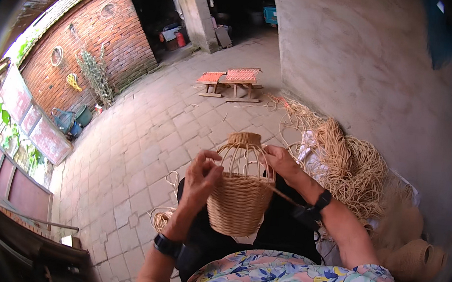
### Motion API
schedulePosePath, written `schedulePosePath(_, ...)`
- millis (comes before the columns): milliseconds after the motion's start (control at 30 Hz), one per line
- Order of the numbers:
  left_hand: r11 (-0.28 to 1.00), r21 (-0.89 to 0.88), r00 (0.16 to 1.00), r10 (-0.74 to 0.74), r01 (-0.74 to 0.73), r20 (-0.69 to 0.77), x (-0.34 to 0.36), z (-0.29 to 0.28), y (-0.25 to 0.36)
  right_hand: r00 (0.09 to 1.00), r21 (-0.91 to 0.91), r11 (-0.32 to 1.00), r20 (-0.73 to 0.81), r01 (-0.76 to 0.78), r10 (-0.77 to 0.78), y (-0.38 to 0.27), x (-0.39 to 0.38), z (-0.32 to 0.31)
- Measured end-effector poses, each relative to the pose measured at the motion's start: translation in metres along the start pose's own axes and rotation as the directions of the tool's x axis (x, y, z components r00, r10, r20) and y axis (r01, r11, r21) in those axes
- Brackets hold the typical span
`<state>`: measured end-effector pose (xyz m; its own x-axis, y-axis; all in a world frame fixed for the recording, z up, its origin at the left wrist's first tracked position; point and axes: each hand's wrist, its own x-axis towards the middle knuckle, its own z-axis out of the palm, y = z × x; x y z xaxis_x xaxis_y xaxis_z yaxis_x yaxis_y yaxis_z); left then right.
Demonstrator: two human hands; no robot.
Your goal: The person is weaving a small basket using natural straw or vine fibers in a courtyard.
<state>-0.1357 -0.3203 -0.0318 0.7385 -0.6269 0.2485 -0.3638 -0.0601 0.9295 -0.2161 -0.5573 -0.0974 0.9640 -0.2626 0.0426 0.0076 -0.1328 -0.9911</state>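
Observation:
A tan woven basket (238, 207) is upright over my lap, with bare arched ribs above its woven body and a small woven band at the top. My left hand (202, 178) is raised at the basket's upper left, fingers bent and apart beside the ribs; I see nothing held in it. My right hand (283, 163) is closed at the right side of the ribs, gripping them. A loose strand (286, 196) runs from the basket's woven edge down to the right, passing under my right forearm.
Heaped tan cord (351, 169) and finished-looking woven pieces (405, 259) lie along the wall at right. A small coil (161, 221) is left of my legs. Two low wooden stools (241, 76) stand ahead. Buckets (82, 116) sit by the brick wall at left.

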Motion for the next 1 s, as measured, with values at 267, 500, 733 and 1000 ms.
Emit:
schedulePosePath(267, 0.847, 0.340, 0.823, 0.182, -0.409, 0.538, 0.062, -0.028, 0.048, 0.817, 0.230, 0.905, 0.548, -0.357, 0.182, -0.007, -0.103, 0.052)
schedulePosePath(500, 0.787, 0.338, 0.645, 0.097, -0.516, 0.758, 0.034, 0.000, 0.031, 0.941, -0.316, 0.904, -0.082, 0.289, -0.329, -0.055, -0.109, 0.027)
schedulePosePath(733, 0.877, 0.229, 0.895, 0.365, -0.423, 0.257, 0.041, -0.008, 0.020, 0.982, -0.297, 0.937, 0.110, 0.181, -0.155, -0.027, -0.091, 0.044)
schedulePosePath(1000, 0.981, 0.168, 0.995, 0.094, -0.099, 0.039, 0.016, -0.032, -0.051, 0.966, 0.209, 0.972, 0.251, -0.111, 0.056, 0.003, -0.110, 0.055)
